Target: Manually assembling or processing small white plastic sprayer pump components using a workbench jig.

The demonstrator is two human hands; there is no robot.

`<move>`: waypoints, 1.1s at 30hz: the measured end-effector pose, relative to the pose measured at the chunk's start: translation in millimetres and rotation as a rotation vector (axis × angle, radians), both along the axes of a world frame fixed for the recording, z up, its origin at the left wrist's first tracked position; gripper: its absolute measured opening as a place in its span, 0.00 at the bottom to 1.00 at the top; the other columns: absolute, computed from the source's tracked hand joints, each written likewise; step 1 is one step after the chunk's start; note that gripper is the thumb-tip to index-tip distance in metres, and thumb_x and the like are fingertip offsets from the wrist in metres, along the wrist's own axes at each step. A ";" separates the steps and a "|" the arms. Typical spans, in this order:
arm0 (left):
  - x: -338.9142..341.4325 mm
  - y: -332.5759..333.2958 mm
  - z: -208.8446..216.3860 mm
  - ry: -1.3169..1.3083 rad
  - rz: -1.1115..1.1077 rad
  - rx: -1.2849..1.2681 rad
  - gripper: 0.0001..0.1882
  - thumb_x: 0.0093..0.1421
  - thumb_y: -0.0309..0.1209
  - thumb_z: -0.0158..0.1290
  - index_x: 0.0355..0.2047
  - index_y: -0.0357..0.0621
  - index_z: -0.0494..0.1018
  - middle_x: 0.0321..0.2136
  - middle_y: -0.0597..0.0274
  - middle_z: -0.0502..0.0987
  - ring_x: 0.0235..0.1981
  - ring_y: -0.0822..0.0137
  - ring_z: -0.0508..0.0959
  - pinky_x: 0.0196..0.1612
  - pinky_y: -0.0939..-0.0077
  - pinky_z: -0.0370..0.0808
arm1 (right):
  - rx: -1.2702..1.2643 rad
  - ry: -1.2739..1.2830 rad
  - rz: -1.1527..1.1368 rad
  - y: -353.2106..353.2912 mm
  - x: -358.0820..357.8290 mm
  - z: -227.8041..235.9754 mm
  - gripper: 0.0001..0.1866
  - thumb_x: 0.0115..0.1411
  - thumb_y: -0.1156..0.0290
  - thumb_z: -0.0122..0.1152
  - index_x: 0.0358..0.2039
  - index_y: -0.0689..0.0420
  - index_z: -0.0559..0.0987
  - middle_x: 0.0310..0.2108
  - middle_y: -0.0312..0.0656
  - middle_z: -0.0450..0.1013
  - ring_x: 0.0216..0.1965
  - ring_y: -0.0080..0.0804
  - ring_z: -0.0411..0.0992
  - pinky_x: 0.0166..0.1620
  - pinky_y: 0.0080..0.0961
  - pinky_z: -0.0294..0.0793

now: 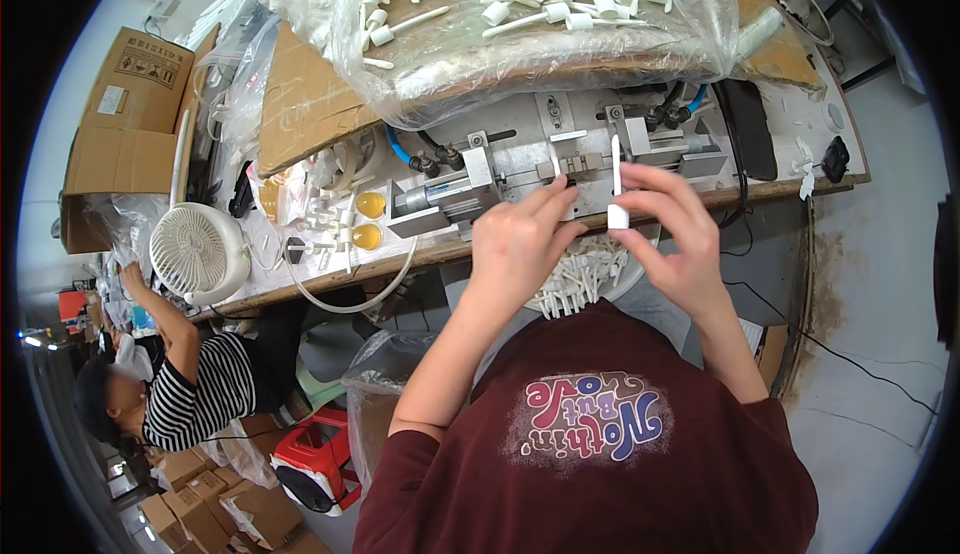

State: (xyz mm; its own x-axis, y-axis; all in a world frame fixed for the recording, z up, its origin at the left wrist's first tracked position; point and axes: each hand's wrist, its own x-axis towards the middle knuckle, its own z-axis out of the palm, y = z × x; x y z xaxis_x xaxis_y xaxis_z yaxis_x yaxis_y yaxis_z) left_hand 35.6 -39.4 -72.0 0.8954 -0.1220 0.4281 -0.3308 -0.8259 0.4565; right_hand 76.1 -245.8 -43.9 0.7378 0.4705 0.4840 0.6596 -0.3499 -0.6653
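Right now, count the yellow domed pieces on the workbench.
2: one yellow domed piece beside the metal fixture, the other just below it near the bench edge. More may hide under clutter.

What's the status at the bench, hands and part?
Left hand at the metal fixture, grip on a small white piece. Right hand holds a white applicator stick upright. Pile of sticks below, nothing blocking.

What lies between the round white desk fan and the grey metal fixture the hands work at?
In the head view, two amber domed pieces and loose white plastic stick parts lie between the fan and the fixture.
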 end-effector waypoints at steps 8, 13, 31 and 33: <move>66.3 29.5 78.8 -0.337 0.144 -0.090 0.10 0.53 0.30 0.64 0.36 0.43 0.81 0.34 0.60 0.81 0.26 0.59 0.79 0.32 0.67 0.76 | -0.287 -0.351 0.072 22.5 0.3 -30.1 0.13 0.49 0.77 0.62 0.37 0.63 0.77 0.52 0.48 0.75 0.38 0.35 0.78 0.36 0.27 0.75; 128.2 28.0 78.3 -0.415 0.111 -0.054 0.09 0.53 0.30 0.63 0.34 0.41 0.81 0.31 0.58 0.79 0.31 0.54 0.78 0.36 0.62 0.76 | -0.419 -0.427 0.022 41.6 5.5 -43.0 0.09 0.48 0.74 0.59 0.32 0.59 0.75 0.53 0.50 0.75 0.21 0.21 0.74 0.29 0.22 0.70; 92.6 21.4 79.5 -0.263 0.041 -0.258 0.13 0.50 0.27 0.67 0.37 0.42 0.81 0.40 0.57 0.79 0.39 0.61 0.79 0.42 0.70 0.76 | -0.083 -0.213 -0.063 44.6 52.0 22.8 0.10 0.55 0.71 0.65 0.37 0.56 0.78 0.33 0.41 0.77 0.30 0.41 0.78 0.34 0.36 0.78; 61.2 19.3 77.2 -0.257 -0.004 -0.225 0.14 0.51 0.26 0.66 0.39 0.42 0.81 0.43 0.57 0.79 0.41 0.60 0.79 0.45 0.69 0.76 | -0.073 -0.304 -0.167 46.1 77.1 44.9 0.09 0.55 0.74 0.63 0.37 0.56 0.79 0.36 0.41 0.76 0.33 0.41 0.77 0.37 0.35 0.78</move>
State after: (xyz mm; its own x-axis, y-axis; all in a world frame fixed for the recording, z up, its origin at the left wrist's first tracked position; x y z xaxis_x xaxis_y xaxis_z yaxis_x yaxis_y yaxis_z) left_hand 96.8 -20.1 5.3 0.7543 -0.0022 0.6565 -0.4617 -0.7127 0.5281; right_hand 153.2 -199.7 1.0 0.6351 0.3968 0.6627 0.7530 -0.5090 -0.4170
